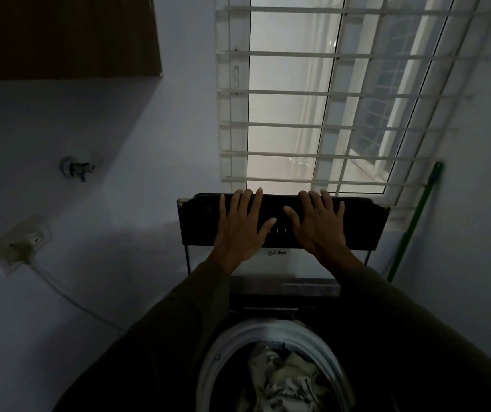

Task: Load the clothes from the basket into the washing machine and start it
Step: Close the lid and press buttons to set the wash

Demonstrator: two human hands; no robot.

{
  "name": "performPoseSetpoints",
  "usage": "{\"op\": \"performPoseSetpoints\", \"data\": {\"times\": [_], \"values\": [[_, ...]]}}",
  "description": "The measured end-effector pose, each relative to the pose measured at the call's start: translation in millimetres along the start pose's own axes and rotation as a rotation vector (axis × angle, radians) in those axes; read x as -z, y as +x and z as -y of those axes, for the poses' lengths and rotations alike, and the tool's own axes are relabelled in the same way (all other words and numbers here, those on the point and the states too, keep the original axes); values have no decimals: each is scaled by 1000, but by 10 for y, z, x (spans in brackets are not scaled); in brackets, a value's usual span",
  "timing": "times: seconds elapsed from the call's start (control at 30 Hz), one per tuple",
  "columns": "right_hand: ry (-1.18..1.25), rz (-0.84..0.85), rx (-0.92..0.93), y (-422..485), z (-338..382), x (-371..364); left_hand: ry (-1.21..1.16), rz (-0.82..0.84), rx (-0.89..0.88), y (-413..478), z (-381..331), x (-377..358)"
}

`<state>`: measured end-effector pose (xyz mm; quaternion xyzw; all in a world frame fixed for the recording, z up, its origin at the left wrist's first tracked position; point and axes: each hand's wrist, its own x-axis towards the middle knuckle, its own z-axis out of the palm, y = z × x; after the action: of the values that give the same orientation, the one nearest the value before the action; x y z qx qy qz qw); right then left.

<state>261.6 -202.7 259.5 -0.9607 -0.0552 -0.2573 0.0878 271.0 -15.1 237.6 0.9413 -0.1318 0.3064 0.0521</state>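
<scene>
Pale clothes (282,379) lay crumpled inside the drum (235,337) of the washing machine (271,263), lid (366,227) raised in front of the window grille (297,93). L hand (239,230) & R hand (318,227) both pressed flat on the lid; fingers (247,200) straight & spread, tips reaching its top edge, grasping nothing. Green stick (413,221) leaned vs. wall at right. Socket (21,242) w/ cable & tap (77,168) on left wall.

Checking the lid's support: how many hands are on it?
2: left hand flat on the left half of the raised lid; right hand flat on its right half.
</scene>
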Motion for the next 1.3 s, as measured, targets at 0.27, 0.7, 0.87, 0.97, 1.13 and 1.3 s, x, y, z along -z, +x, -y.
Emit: {"op": "performPoseSetpoints", "data": {"times": [0.27,0.7,0.87,0.97,1.13,1.3], "values": [[-77,-29,-8,-422,84,267,47,-93,-45,-448,-128,307],[-118,36,44,-1012,117,519,25,-192,-84,-1047,-236,511],[-138,-17,209,-1247,30,488,60,-159,-80,-1242,-257,567],[-175,-49,303,-1432,-37,443,2,-118,-86,-1363,-281,609],[-170,-48,426,-1722,-119,363,-53,22,-91,-1586,-290,626],[-95,-67,529,-1996,-173,272,-104,187,-98,-1812,-331,562]]}}
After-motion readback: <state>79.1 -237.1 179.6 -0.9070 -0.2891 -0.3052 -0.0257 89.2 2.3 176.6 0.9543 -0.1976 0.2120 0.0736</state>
